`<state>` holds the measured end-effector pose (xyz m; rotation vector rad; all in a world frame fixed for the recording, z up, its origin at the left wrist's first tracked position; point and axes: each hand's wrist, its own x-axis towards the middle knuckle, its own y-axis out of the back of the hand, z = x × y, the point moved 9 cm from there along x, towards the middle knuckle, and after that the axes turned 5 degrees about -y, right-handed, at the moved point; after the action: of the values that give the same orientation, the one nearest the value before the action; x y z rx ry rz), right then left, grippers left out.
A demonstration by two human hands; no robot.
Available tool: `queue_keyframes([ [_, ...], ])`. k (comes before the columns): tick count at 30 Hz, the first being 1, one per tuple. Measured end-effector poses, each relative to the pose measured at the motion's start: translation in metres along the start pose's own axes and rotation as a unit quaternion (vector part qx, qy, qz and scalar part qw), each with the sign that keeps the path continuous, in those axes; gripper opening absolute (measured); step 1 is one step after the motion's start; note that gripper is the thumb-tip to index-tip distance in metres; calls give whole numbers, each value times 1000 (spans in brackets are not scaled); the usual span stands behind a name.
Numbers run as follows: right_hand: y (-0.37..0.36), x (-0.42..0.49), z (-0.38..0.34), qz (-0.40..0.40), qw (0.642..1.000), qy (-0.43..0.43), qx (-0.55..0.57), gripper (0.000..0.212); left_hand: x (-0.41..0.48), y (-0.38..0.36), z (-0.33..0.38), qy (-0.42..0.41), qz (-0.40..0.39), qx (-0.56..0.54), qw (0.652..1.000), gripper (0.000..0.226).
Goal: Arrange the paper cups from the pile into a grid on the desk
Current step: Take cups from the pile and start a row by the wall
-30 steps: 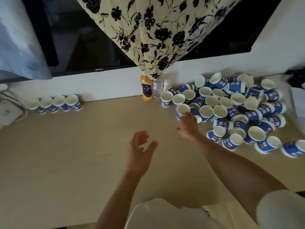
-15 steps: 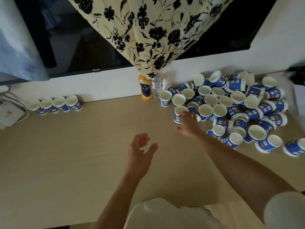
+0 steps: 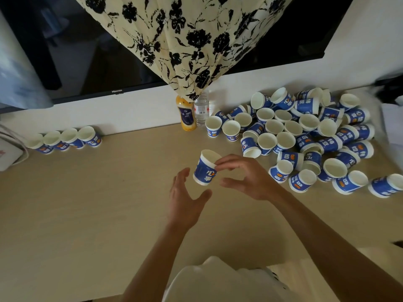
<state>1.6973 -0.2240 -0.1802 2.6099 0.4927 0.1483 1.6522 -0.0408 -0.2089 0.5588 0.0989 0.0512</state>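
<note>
Far to the left of the left hand, on the pale wooden desk (image 3: 87,214), lies a flat white box (image 3: 8,153) with a pale cable looped round it. Next to it, along the wall and still well left of both hands, stands a row of four blue-and-white paper cups (image 3: 65,139), upright and touching side by side. Beyond the hands a black television screen (image 3: 87,62) hangs on the wall. A cream cloth with black flowers (image 3: 185,40) drapes over its middle and narrows to a point. Under that point, straight ahead of the left hand, an orange juice bottle (image 3: 187,115) and a clear plastic water bottle (image 3: 201,110) stand close together against the wall.

The left hand (image 3: 185,201) is over the desk with fingers straight and thumb spread, holding nothing. Its fingertips lie just beside the lower left of a single blue-and-white paper cup (image 3: 206,168), with a thin gap showing. That cup sits between the two hands, slightly tilted, mouth up. The right hand (image 3: 246,177) pinches it at the rim with curled fingertips, and its thumb reaches out below, apart from the cup wall. Whether the cup's base touches the desk cannot be told.

To the right of the right hand and beyond it sprawls the pile of paper cups (image 3: 305,136), some upright, many on their sides. Farther right lie white paper sheets (image 3: 392,123). Below both forearms shows a white garment (image 3: 218,280).
</note>
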Motion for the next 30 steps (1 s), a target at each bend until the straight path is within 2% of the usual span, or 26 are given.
queue_keyframes([
  [4,4,-11,-26,-42,998,2,45,34,3,-1,22,-50,12,-30,998,70],
  [9,9,-3,-34,-52,994,17,93,31,6,7,29,-48,48,-60,996,52],
  [11,20,12,-23,-7,992,11,127,30,6,10,25,-33,57,-66,996,51],
  [13,41,36,12,107,985,-49,125,37,5,13,19,-15,66,-76,995,51],
  [15,60,58,63,209,966,-139,56,52,1,13,12,1,71,-82,994,52],
  [16,64,69,85,232,956,-179,13,61,-1,13,8,9,73,-82,994,52],
  [20,59,116,136,194,924,-253,-210,90,-14,16,-7,29,84,-73,993,56],
  [24,51,152,158,115,870,-239,-416,97,-26,27,-16,46,100,-66,992,54],
  [27,43,169,171,53,843,-195,-499,96,-33,37,-25,56,112,-58,990,54],
  [30,37,178,175,29,823,-134,-551,88,-39,46,-32,64,125,-50,989,57],
])
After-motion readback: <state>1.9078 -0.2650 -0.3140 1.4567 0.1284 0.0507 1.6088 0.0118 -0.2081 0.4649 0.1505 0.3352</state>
